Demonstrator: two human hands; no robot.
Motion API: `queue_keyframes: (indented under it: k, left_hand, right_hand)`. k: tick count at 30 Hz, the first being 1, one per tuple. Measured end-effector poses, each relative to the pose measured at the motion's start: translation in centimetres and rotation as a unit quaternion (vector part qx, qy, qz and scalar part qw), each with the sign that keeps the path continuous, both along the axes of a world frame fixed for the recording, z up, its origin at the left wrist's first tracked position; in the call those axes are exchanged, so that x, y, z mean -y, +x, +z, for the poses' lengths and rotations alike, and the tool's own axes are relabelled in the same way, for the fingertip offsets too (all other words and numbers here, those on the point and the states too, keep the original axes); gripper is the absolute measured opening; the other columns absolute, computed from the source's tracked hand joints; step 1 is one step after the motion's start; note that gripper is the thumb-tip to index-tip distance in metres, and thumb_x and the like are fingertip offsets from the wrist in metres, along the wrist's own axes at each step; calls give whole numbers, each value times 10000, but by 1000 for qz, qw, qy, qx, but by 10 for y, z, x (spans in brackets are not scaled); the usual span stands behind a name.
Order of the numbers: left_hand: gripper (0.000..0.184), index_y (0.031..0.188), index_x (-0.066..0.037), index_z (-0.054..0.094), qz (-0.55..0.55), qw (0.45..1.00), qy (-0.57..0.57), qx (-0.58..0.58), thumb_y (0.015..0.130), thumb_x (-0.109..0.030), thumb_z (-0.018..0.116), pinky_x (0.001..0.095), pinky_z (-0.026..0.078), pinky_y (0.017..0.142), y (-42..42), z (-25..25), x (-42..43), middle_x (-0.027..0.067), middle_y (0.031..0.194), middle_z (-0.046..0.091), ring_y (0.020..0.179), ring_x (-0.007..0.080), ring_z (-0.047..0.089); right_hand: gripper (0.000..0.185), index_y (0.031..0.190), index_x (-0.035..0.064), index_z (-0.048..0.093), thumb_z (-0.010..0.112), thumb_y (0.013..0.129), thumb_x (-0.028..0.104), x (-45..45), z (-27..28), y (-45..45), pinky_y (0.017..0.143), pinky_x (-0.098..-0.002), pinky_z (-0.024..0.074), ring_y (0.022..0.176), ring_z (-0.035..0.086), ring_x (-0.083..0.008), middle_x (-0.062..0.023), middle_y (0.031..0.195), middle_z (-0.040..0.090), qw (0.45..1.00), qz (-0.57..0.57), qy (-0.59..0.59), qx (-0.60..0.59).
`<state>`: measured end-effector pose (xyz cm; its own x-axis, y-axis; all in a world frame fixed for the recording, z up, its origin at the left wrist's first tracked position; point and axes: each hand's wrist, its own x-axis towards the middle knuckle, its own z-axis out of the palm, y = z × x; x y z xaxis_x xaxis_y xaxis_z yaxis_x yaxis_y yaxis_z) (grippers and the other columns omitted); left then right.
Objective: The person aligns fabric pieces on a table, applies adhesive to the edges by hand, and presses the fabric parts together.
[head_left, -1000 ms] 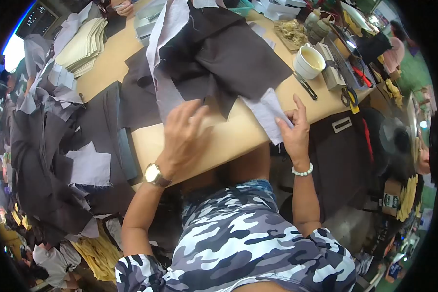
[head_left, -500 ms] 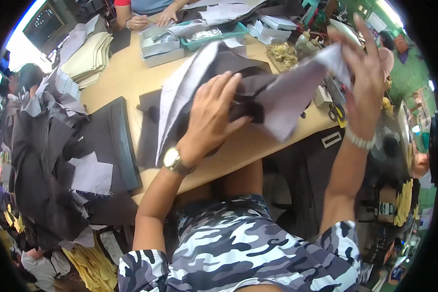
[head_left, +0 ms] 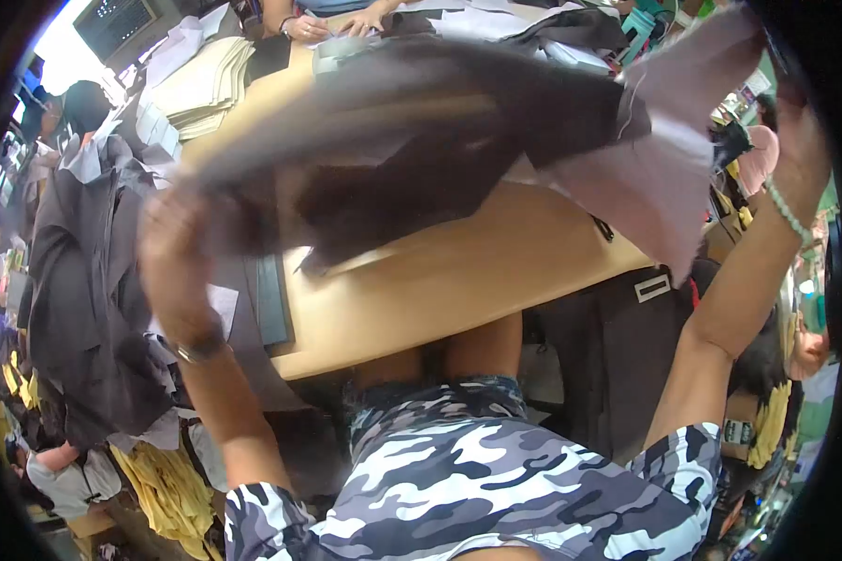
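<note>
A dark brown cloth piece with pale lilac-grey lining is spread out in the air above the table, blurred by motion. My left hand, also blurred, is closed on the dark cloth's left end. At the far right, my right hand is raised beside the lifted lining. Its fingers fade into the dark edge of the picture, so their grip is hidden. Part of the light wooden table shows beneath the cloth.
A heap of dark cloth hangs at the table's left side, with cream sheets stacked behind it. Across the table are another person's hands. Dark cloth with a white rectangular frame lies below the right table edge. Yellow cloth sits low left.
My left hand has moved left and my right hand outward to the right. Between them, the bunched cloth has risen and spread wide, now covering the trays behind. The view has shifted slightly.
</note>
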<state>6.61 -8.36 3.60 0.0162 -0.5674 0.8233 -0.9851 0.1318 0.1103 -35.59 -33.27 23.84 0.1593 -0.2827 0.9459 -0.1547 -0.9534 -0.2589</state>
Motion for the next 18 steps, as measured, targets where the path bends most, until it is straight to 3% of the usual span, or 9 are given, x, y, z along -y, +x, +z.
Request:
queue_keyframes:
  k: [6, 7, 8, 9, 10, 11, 13, 16, 18]
  left_hand:
    - [283, 1161, 3, 550, -34, 889, 124, -440, 925, -147, 507, 335, 452, 886, 70, 59, 113, 132, 1057, 632, 1012, 227, 591]
    - [284, 1157, -7, 550, -79, 823, 114, -552, 917, -156, 525, 350, 439, 912, 86, 45, 138, 125, 1077, 622, 1034, 233, 578]
    - [286, 1153, -17, 550, -106, 769, 92, -624, 909, -166, 543, 366, 425, 938, 93, 33, 152, 118, 1096, 611, 1055, 240, 565]
    - [289, 1149, -27, 550, -114, 742, 74, -656, 901, -175, 561, 382, 412, 964, 88, 25, 154, 112, 1116, 601, 1077, 246, 551]
    - [425, 1262, -11, 519, -107, 750, 69, -650, 896, -215, 583, 385, 368, 999, 85, 13, 148, 143, 1210, 551, 1157, 260, 500]
    - [502, 1311, -5, 469, -81, 839, 113, -526, 911, -295, 557, 402, 349, 1021, 76, 8, 136, 156, 1337, 450, 1218, 260, 453]
    - [621, 1353, 8, 422, -30, 935, 148, -321, 896, -384, 578, 395, 351, 1022, 49, -20, 108, 182, 1425, 396, 1252, 263, 436]
    - [768, 1199, 37, 496, 6, 974, 159, -160, 678, -454, 775, 441, 401, 961, -27, -65, 55, 223, 1172, 548, 1134, 376, 505]
    - [749, 1213, 8, 474, 68, 975, 210, -14, 609, -304, 787, 423, 385, 1000, -51, -107, 36, 234, 1231, 509, 1170, 366, 478]
  right_hand:
    - [270, 1074, -122, 517, 486, 818, -42, 131, -41, 32, 664, -357, 541, 864, 610, -282, -283, 1076, 572, 986, 123, 52, 99]
    - [414, 1187, -120, 438, 440, 773, -132, 99, -44, 41, 592, -326, 541, 746, 622, -251, -227, 929, 617, 987, -35, 159, 3]
    - [526, 1259, -122, 347, 428, 740, -161, 112, -56, 46, 602, -354, 567, 733, 636, -263, -202, 828, 624, 968, -2, 246, 44]
    - [561, 1282, -125, 316, 434, 735, -164, 88, -78, 69, 622, -358, 576, 757, 643, -277, -218, 872, 621, 992, -73, 90, 55]
    - [584, 1298, -126, 295, 438, 734, -163, 79, -82, 76, 636, -362, 581, 775, 648, -289, -233, 910, 616, 995, -62, 56, 58]
    - [607, 1315, -127, 274, 441, 732, -163, 69, -87, 83, 651, -366, 586, 793, 652, -301, -248, 947, 611, 997, -50, 21, 60]
    - [627, 1334, -125, 255, 442, 737, -157, 87, -66, 57, 668, -373, 587, 815, 654, -321, -277, 1008, 595, 970, 137, 197, 40]
    - [661, 1365, -120, 200, 433, 747, -158, 69, -57, 57, 661, -386, 595, 813, 650, -340, -286, 1035, 573, 974, 85, 207, 26]
    - [624, 1342, -114, 216, 419, 754, -166, 10, -55, 69, 675, -388, 595, 838, 647, -342, -284, 1013, 578, 986, 87, 142, 26]
